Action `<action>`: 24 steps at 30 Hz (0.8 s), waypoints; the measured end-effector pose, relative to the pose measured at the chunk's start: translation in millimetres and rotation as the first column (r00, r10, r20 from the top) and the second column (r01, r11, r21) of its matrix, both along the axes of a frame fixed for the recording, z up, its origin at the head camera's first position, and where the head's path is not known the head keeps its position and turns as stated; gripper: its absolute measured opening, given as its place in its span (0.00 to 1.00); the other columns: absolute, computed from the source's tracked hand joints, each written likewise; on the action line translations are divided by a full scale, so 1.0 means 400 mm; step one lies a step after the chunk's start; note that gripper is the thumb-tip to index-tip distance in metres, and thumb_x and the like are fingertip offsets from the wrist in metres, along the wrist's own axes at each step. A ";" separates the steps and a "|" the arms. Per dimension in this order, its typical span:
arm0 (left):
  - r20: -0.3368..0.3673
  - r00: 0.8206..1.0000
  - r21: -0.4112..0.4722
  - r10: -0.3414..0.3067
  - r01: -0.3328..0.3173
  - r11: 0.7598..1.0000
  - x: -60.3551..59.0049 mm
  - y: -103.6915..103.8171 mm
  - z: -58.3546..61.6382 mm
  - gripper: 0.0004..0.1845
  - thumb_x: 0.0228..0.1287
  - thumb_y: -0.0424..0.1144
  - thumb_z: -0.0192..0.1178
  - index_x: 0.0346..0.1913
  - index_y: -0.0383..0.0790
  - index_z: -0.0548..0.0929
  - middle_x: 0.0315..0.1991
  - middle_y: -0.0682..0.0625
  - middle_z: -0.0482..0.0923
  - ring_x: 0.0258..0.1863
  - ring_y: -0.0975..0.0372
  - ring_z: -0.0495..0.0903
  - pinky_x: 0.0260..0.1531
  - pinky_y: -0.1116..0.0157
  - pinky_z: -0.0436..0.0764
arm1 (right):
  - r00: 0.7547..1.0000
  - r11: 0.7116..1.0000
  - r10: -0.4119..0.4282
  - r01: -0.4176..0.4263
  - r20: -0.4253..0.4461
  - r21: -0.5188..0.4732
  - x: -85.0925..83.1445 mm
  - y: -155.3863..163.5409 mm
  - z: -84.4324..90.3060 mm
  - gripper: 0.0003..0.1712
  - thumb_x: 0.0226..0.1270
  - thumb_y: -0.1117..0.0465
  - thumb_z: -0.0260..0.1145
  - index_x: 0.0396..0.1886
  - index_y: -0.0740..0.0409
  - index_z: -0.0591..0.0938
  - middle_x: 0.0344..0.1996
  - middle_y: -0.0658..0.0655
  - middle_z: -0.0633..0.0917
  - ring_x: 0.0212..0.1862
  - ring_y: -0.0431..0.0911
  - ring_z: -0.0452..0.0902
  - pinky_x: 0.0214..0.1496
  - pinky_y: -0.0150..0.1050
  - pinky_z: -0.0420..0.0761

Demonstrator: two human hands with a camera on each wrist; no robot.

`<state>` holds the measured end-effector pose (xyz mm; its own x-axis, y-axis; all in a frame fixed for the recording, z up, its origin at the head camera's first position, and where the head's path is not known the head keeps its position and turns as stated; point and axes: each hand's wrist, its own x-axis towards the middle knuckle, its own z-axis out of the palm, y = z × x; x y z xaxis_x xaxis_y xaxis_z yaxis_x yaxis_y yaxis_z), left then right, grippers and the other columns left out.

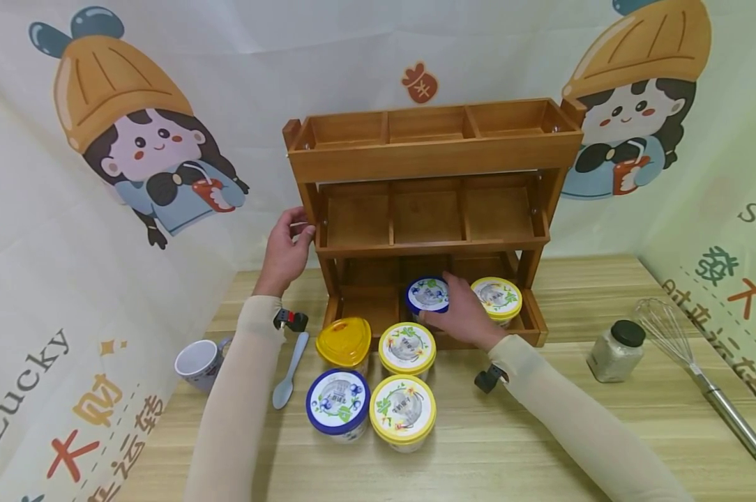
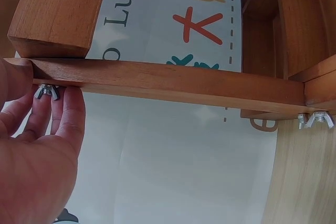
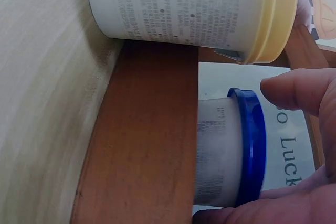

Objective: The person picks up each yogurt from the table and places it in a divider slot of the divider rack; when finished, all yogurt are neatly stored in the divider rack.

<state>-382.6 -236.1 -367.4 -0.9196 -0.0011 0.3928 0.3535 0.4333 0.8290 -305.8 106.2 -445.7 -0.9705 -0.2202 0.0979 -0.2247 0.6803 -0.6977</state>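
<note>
My left hand holds the left upright of a brown wooden three-tier rack. In the left wrist view, its thumb lies over the upright and its fingers curl behind, beside a wing nut. On the bottom tier, a blue-lidded tub stands upright in the middle compartment. My right hand curls round it; in the right wrist view, fingers lie along one side of the blue lid and the thumb tip is near its opposite edge. A yellow-lidded tub occupies the right compartment.
Before the rack stand two yellow-lidded tubs, another blue-lidded tub and a yellow-topped container. A spoon and mug lie leftward; a black-capped jar and whisk are at right.
</note>
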 end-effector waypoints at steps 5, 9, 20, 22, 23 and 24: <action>0.002 1.000 0.001 0.000 0.000 1.000 0.002 0.000 0.003 0.24 0.84 0.39 0.53 0.76 0.38 0.68 0.70 0.37 0.73 0.67 0.46 0.76 0.70 0.46 0.77 | 1.000 1.000 -0.009 0.009 -0.022 -0.006 0.009 0.004 0.014 0.59 0.65 0.46 0.75 0.83 0.69 0.56 0.76 0.76 0.66 0.75 0.68 0.68 0.78 0.63 0.69; 0.005 1.000 0.000 0.002 -0.002 1.000 0.001 0.000 0.002 0.24 0.84 0.39 0.53 0.76 0.37 0.68 0.70 0.37 0.73 0.68 0.46 0.76 0.70 0.46 0.77 | 1.000 1.000 -0.008 0.007 -0.022 -0.016 0.017 0.011 0.019 0.58 0.65 0.46 0.75 0.83 0.66 0.56 0.76 0.74 0.66 0.74 0.67 0.69 0.76 0.63 0.71; -0.003 1.000 0.003 0.001 -0.001 1.000 -0.002 0.002 -0.002 0.23 0.84 0.39 0.53 0.75 0.38 0.69 0.69 0.38 0.74 0.67 0.47 0.77 0.69 0.46 0.78 | 0.992 0.996 0.015 -0.025 -0.122 -0.086 0.062 0.035 0.027 0.49 0.67 0.51 0.75 0.81 0.62 0.64 0.74 0.69 0.69 0.73 0.65 0.70 0.75 0.63 0.73; -0.004 1.000 0.002 0.005 -0.005 1.000 -0.002 0.001 -0.001 0.23 0.83 0.39 0.53 0.75 0.38 0.69 0.69 0.38 0.74 0.67 0.47 0.77 0.69 0.46 0.78 | 0.988 0.992 0.029 -0.048 -0.151 -0.119 0.071 0.040 0.025 0.46 0.67 0.54 0.75 0.79 0.62 0.65 0.72 0.69 0.71 0.72 0.64 0.71 0.74 0.61 0.75; -0.009 1.000 0.003 0.006 -0.006 1.000 -0.002 0.001 0.000 0.23 0.83 0.39 0.53 0.75 0.37 0.69 0.68 0.37 0.74 0.66 0.47 0.77 0.69 0.46 0.78 | 0.986 0.989 0.038 -0.061 -0.165 -0.134 0.075 0.042 0.023 0.45 0.67 0.55 0.75 0.79 0.63 0.66 0.71 0.68 0.72 0.71 0.64 0.72 0.73 0.60 0.77; -0.011 1.000 0.001 0.008 -0.008 1.000 -0.001 0.000 0.001 0.23 0.83 0.38 0.53 0.75 0.37 0.69 0.68 0.37 0.74 0.66 0.47 0.77 0.69 0.46 0.78 | 0.983 0.986 0.047 -0.073 -0.175 -0.147 0.078 0.044 0.021 0.45 0.67 0.56 0.75 0.78 0.63 0.67 0.70 0.68 0.73 0.71 0.63 0.73 0.72 0.59 0.78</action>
<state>-383.0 -236.2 -366.9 -0.9150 -0.0088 0.4033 0.3597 0.4349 0.8255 -274.5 123.7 -437.2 -0.9221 -0.2470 0.2978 -0.3864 0.5508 -0.7398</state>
